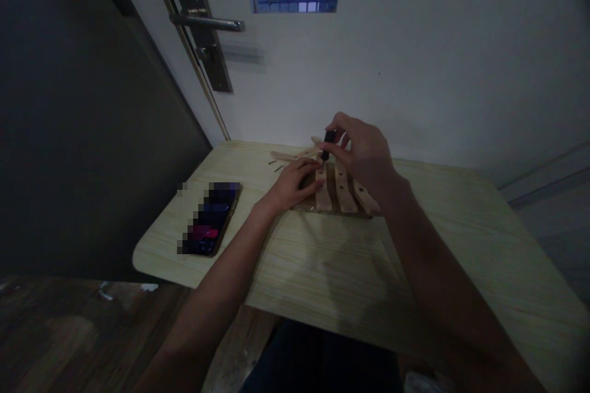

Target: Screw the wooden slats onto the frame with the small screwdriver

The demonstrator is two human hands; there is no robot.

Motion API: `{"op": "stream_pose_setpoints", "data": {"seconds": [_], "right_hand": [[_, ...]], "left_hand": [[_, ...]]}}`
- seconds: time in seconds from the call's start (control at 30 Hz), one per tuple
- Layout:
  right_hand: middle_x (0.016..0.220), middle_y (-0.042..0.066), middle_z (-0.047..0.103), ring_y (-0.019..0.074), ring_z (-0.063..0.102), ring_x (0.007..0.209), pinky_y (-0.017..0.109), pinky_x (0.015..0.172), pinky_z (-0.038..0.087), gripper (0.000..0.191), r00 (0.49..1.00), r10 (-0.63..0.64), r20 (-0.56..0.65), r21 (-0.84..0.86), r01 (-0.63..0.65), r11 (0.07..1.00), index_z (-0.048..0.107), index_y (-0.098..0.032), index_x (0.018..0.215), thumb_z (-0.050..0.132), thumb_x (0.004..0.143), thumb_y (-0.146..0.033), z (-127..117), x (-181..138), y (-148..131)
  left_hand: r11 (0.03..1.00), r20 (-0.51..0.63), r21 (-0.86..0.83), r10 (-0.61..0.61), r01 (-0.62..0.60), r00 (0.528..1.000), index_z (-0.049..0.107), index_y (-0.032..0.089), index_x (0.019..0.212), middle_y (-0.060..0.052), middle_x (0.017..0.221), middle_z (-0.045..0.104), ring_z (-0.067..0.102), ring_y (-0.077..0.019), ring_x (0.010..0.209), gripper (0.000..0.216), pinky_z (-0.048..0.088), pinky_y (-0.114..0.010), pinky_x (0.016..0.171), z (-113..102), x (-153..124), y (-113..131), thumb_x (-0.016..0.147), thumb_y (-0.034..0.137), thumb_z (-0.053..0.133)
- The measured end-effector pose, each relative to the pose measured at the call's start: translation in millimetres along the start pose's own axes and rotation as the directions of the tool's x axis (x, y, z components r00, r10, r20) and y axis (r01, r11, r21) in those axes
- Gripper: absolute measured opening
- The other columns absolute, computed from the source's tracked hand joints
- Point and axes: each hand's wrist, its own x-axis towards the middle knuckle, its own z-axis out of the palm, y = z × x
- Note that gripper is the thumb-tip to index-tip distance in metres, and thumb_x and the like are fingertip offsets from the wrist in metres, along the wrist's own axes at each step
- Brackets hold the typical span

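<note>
A small wooden slatted rack (335,195) lies on the pale wood table (322,264) near its far edge. My right hand (364,153) is closed round the black handle of a screwdriver (327,144), which stands upright with its tip down on the rack's far end. My left hand (295,181) rests on the left side of the rack, fingers curled and pressing by the screwdriver's tip. Loose wooden strips (290,155) lie just behind the rack.
A phone (212,218) lies face up on the table's left part. A few small dark screws (275,165) lie near the strips. A white wall stands behind the table, and a door with a metal handle (207,21) at left.
</note>
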Motion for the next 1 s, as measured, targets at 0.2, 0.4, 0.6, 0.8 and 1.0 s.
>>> {"op": "stream_pose_setpoints", "data": {"seconds": [0.2, 0.4, 0.6, 0.8, 1.0], "right_hand": [[0.079, 0.001, 0.065, 0.0162, 0.053, 0.066, 0.030, 0.062, 0.039, 0.034, 0.999, 0.018, -0.048, -0.015, -0.019, 1.000, 0.059, -0.023, 0.092, 0.067, 0.089, -0.056, 6.1, -0.2, 5.9], [0.087, 0.003, 0.067, 0.0186, 0.059, 0.074, 0.032, 0.069, 0.044, 0.020, 0.999, -0.031, 0.022, 0.040, 0.030, 0.999, 0.065, -0.024, 0.106, 0.063, 0.094, -0.040, 4.2, -0.5, 1.3], [0.102, 0.009, 0.070, 0.0202, 0.062, 0.079, 0.034, 0.071, 0.049, 0.028, 0.999, -0.043, 0.006, 0.038, 0.043, 0.998, 0.073, -0.022, 0.112, 0.057, 0.089, -0.021, 1.8, 1.2, 1.0], [0.087, 0.005, 0.069, 0.0174, 0.060, 0.067, 0.034, 0.073, 0.049, 0.023, 0.999, -0.038, 0.027, 0.067, 0.036, 0.997, 0.073, -0.020, 0.106, 0.062, 0.085, -0.020, -0.2, 4.2, 3.6], [0.079, 0.004, 0.066, 0.0177, 0.059, 0.068, 0.033, 0.071, 0.047, 0.013, 1.000, -0.008, -0.009, 0.031, 0.009, 0.999, 0.074, -0.021, 0.090, 0.069, 0.087, -0.033, 3.2, 5.7, 6.8]], "left_hand": [[1.000, 0.008, -0.002, -0.011, 0.011, 1.000, 0.064, 0.020, 0.124, -0.015, 0.129, 0.064, 0.060, -0.0293, 0.122, 0.035, 0.049, -0.052, 0.107, -0.2, -0.2, 0.2, 0.098, 0.042, 0.060], [1.000, 0.000, -0.014, -0.010, 0.010, 1.000, 0.064, 0.019, 0.124, -0.015, 0.130, 0.063, 0.060, -0.0292, 0.123, 0.036, 0.049, -0.052, 0.107, 1.0, -0.5, -1.3, 0.097, 0.042, 0.060], [1.000, 0.007, 0.001, -0.022, 0.022, 1.000, 0.066, 0.017, 0.124, -0.015, 0.127, 0.064, 0.061, -0.0290, 0.120, 0.037, 0.050, -0.050, 0.106, 0.6, 0.1, 0.1, 0.097, 0.042, 0.060], [1.000, 0.018, -0.018, -0.013, 0.014, 1.000, 0.065, 0.018, 0.124, -0.015, 0.129, 0.063, 0.060, -0.0296, 0.122, 0.037, 0.050, -0.052, 0.106, -0.1, 0.6, 0.2, 0.098, 0.044, 0.059], [1.000, 0.006, -0.017, -0.014, 0.014, 1.000, 0.065, 0.019, 0.124, -0.015, 0.129, 0.063, 0.060, -0.0296, 0.122, 0.036, 0.049, -0.053, 0.107, 0.7, 0.0, -0.5, 0.097, 0.042, 0.060]]}}
